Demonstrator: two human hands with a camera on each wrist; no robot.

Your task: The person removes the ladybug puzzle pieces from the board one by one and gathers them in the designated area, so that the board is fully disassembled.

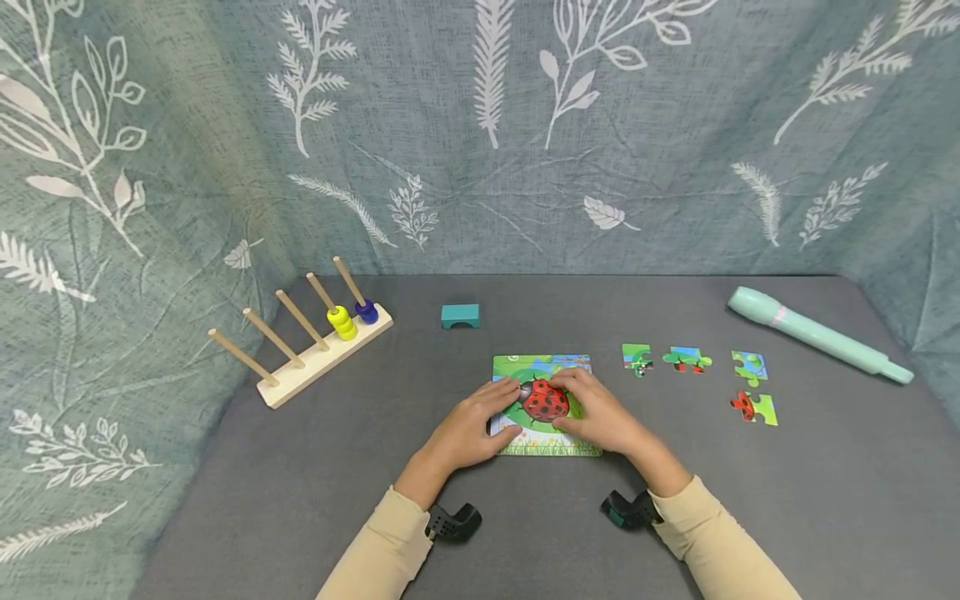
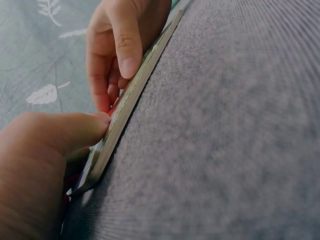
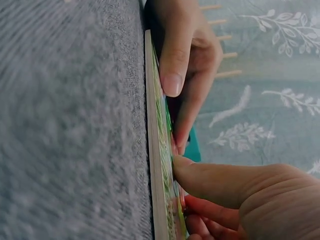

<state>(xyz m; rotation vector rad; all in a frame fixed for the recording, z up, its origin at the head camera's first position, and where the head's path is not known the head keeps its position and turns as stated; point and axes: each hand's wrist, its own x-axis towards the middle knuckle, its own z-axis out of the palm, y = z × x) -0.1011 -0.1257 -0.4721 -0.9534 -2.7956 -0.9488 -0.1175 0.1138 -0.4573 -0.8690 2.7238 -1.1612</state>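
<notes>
A puzzle board (image 1: pixel 551 450) with a red, black-spotted ladybug picture (image 1: pixel 545 402) lies flat on the dark table. My left hand (image 1: pixel 471 425) rests on its left side, with the fingertips at the ladybug's head and the thumb nearer the front. From the right, my right hand (image 1: pixel 606 418) touches the picture, index finger above the ladybug and thumb below it. Both wrist views show a thumb (image 2: pixel 85 129) and the opposite hand's thumb (image 3: pixel 175 75) against the board's face. Some fingers are hidden behind the thumbs.
Several loose puzzle pieces (image 1: pixel 687 359) lie to the right, near a pale green stick-like tool (image 1: pixel 817 333). A wooden peg stand (image 1: pixel 322 358) with yellow and blue beads stands at left. A teal arched block (image 1: pixel 460 315) sits behind the board, before a leaf-patterned curtain (image 1: pixel 450 167).
</notes>
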